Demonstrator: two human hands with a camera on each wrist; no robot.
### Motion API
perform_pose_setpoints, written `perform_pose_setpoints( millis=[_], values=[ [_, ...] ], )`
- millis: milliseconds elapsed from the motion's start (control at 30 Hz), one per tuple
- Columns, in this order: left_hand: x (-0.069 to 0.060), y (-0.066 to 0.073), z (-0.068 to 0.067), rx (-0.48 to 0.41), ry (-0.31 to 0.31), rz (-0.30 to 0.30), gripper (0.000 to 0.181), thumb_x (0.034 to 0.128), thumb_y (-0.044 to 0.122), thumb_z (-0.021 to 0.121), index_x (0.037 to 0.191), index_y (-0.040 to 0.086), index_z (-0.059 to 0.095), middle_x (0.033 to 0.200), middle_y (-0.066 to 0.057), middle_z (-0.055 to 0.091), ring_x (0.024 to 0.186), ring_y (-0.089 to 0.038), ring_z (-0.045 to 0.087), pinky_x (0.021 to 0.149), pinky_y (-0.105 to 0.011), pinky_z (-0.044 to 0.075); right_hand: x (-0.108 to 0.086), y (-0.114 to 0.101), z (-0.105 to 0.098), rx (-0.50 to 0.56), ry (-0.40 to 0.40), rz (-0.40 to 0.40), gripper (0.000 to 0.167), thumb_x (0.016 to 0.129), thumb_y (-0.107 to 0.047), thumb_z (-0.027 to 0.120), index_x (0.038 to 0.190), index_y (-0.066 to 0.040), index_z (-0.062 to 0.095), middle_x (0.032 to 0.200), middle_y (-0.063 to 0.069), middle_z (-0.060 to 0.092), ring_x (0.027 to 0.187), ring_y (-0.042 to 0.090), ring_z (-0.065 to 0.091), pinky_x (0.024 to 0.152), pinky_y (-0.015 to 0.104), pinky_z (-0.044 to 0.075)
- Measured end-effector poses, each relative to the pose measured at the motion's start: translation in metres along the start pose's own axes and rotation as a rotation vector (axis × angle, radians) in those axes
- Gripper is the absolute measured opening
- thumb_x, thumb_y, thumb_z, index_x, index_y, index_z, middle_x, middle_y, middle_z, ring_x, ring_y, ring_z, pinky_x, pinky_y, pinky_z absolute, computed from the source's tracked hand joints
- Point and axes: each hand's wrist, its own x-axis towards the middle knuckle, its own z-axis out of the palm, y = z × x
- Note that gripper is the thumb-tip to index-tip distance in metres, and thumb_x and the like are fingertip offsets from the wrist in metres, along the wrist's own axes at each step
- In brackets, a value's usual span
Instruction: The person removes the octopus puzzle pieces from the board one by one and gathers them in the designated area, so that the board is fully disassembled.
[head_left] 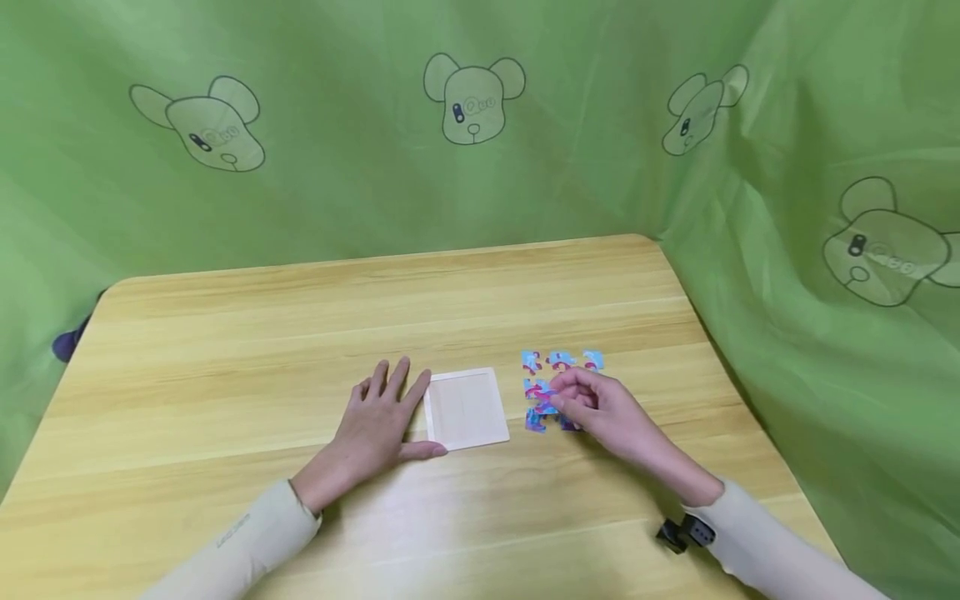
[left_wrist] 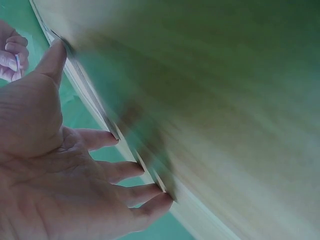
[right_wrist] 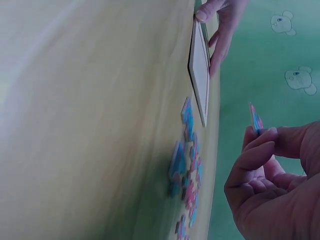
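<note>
My right hand (head_left: 603,408) pinches a pink and blue jigsaw puzzle piece (right_wrist: 256,120) between thumb and fingertips, raised off the table. Below and around it lie several loose puzzle pieces (head_left: 531,360) in pink, blue and purple, partly hidden by that hand. To their left sits a square, shallow wooden puzzle tray (head_left: 468,410) with a raised border along its top and left sides; its inside is bare wood. My left hand (head_left: 375,429) rests with spread fingers at the tray's left side, index fingertip and thumb touching the upper and lower corners.
All of this lies on a light wood-grain table (head_left: 247,333) with rounded far corners. A green curtain (head_left: 337,192) printed with bear heads surrounds its back and sides. Something dark purple (head_left: 67,342) pokes out beyond the left table edge.
</note>
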Motion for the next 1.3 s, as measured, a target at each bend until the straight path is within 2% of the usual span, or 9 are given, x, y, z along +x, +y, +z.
perform_pose_setpoints(
  millis=[167,467,600,767,967,1100,1300],
  values=[
    [0.000,0.000,0.000,-0.001,-0.005,-0.001,0.109,0.0925,0.073,0.073,0.170,0.006,0.037,0.171,-0.032,0.030,0.154,-0.060,0.028,0.114,-0.072,0.038,-0.006,0.009,-0.006,-0.014,0.034,0.009,0.019,0.106,-0.009,0.073,0.121,0.003,0.071,0.095,0.016,0.068,0.072,0.014,0.055,0.059,0.022,0.046],
    [0.000,0.000,0.000,-0.002,0.002,-0.001,0.109,0.0925,0.072,0.074,0.169,0.004,0.037,0.170,-0.033,0.030,0.154,-0.061,0.028,0.114,-0.072,0.038,-0.019,0.022,-0.021,-0.011,0.070,0.061,0.025,0.106,-0.016,0.075,0.124,0.002,0.072,0.092,0.018,0.067,0.067,0.013,0.052,0.052,0.022,0.042],
    [0.002,0.000,0.001,-0.009,0.000,-0.002,0.108,0.0929,0.072,0.073,0.170,0.005,0.037,0.171,-0.033,0.030,0.154,-0.060,0.027,0.114,-0.072,0.037,-0.025,0.032,-0.030,-0.045,0.097,0.073,0.028,0.105,-0.015,0.075,0.127,0.003,0.071,0.100,0.014,0.070,0.074,0.017,0.058,0.058,0.023,0.048],
    [0.002,-0.002,0.000,-0.020,0.006,-0.006,0.108,0.0922,0.071,0.075,0.170,0.006,0.038,0.171,-0.032,0.031,0.154,-0.060,0.028,0.114,-0.072,0.037,-0.031,0.045,-0.038,-0.102,0.125,0.116,0.029,0.106,-0.015,0.074,0.128,0.004,0.070,0.101,0.011,0.071,0.082,0.021,0.064,0.067,0.025,0.053],
    [-0.001,-0.002,0.000,-0.032,-0.005,-0.012,0.108,0.0922,0.071,0.075,0.170,0.007,0.037,0.171,-0.032,0.029,0.155,-0.060,0.027,0.114,-0.073,0.037,-0.030,0.056,-0.043,-0.131,0.121,0.164,0.032,0.106,-0.018,0.075,0.128,0.005,0.071,0.103,0.011,0.073,0.084,0.021,0.066,0.069,0.026,0.055],
    [-0.001,-0.002,0.000,-0.035,0.000,-0.014,0.107,0.0922,0.071,0.075,0.170,0.007,0.037,0.172,-0.032,0.029,0.155,-0.060,0.026,0.115,-0.073,0.036,-0.027,0.061,-0.048,-0.164,0.112,0.190,0.034,0.106,-0.022,0.075,0.126,0.005,0.072,0.097,0.009,0.072,0.081,0.020,0.063,0.065,0.026,0.053],
    [-0.001,0.000,0.000,-0.027,-0.005,-0.009,0.108,0.0923,0.071,0.074,0.170,0.007,0.037,0.172,-0.032,0.029,0.155,-0.059,0.026,0.114,-0.073,0.037,-0.026,0.063,-0.050,-0.235,0.112,0.185,0.028,0.105,-0.021,0.076,0.120,0.002,0.074,0.093,0.006,0.071,0.081,0.021,0.063,0.069,0.027,0.053]
  ],
)
